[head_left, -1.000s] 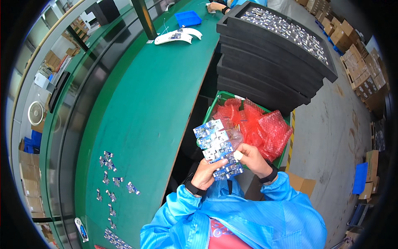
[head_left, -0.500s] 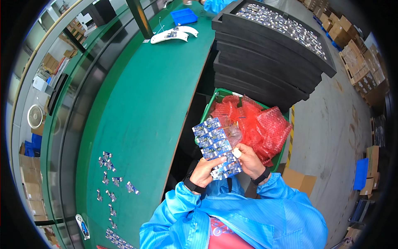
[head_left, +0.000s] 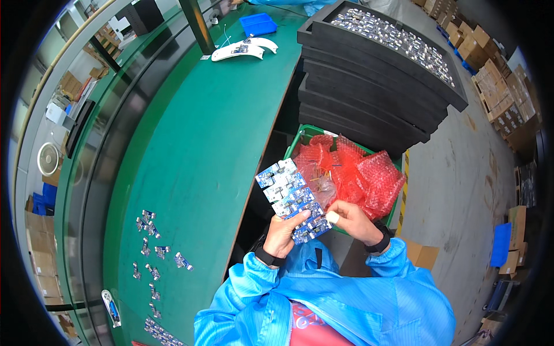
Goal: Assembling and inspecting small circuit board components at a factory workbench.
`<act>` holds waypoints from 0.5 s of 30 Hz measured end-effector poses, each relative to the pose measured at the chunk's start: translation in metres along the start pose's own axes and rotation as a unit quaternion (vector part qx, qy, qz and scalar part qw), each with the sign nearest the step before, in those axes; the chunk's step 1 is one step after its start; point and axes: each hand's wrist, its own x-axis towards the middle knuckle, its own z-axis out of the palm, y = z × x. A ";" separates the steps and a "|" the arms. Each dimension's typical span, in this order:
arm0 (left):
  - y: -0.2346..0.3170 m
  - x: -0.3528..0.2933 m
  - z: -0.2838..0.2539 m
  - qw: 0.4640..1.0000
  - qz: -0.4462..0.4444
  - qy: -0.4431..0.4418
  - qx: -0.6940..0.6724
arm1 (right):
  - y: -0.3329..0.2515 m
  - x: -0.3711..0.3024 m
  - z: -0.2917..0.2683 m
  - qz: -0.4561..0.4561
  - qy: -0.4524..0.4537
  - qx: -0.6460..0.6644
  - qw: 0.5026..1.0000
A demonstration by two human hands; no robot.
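My left hand (head_left: 281, 235) grips a panel of joined blue circuit boards (head_left: 291, 193) near its lower end, thumb on the top face. The panel slants up and to the left, in front of my body. My right hand (head_left: 356, 224) is closed in a pinch at the panel's lower right edge. A white cover shows on a fingertip of that hand; its other fingers are curled and partly hidden. Below and beyond the panel, red bubble-wrap bags (head_left: 346, 173) fill a green crate (head_left: 306, 134).
A green bench (head_left: 196, 155) runs along my left, with small loose circuit boards (head_left: 153, 270) scattered on it. Farther off lie white curved parts (head_left: 238, 52) and a blue tray (head_left: 257, 24). Stacked black trays (head_left: 363, 86) rise beyond the crate, the top one holding many small boards.
The panel has shifted a little left and its face now catches more light. My right hand has moved slightly to the right, and its wrist has turned.
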 end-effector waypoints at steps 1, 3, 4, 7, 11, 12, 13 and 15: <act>-0.001 -0.001 -0.001 1.000 0.000 0.000 -0.001 | 0.000 -0.002 0.000 0.068 -0.065 0.110 0.989; -0.002 -0.002 -0.001 0.998 -0.018 -0.036 -0.048 | 0.000 -0.002 0.003 0.079 -0.049 0.142 0.986; -0.002 -0.004 -0.002 0.998 -0.018 -0.036 -0.048 | 0.001 -0.002 0.006 0.039 -0.019 0.139 0.989; -0.005 -0.012 -0.004 0.997 -0.052 -0.047 -0.038 | -0.003 -0.004 0.012 0.007 0.010 0.129 0.992; -0.013 -0.013 -0.007 0.997 -0.053 -0.026 -0.053 | 0.001 -0.007 0.009 0.073 -0.038 0.163 0.983; -0.014 -0.013 -0.006 0.998 -0.050 -0.022 -0.038 | 0.002 -0.008 0.009 0.073 -0.037 0.163 0.983; -0.015 -0.012 -0.006 0.998 -0.047 -0.019 -0.023 | 0.003 -0.009 0.010 0.079 -0.034 0.203 0.975; -0.016 -0.010 -0.003 0.998 -0.050 -0.025 -0.008 | 0.003 -0.011 0.014 0.086 -0.029 0.244 0.966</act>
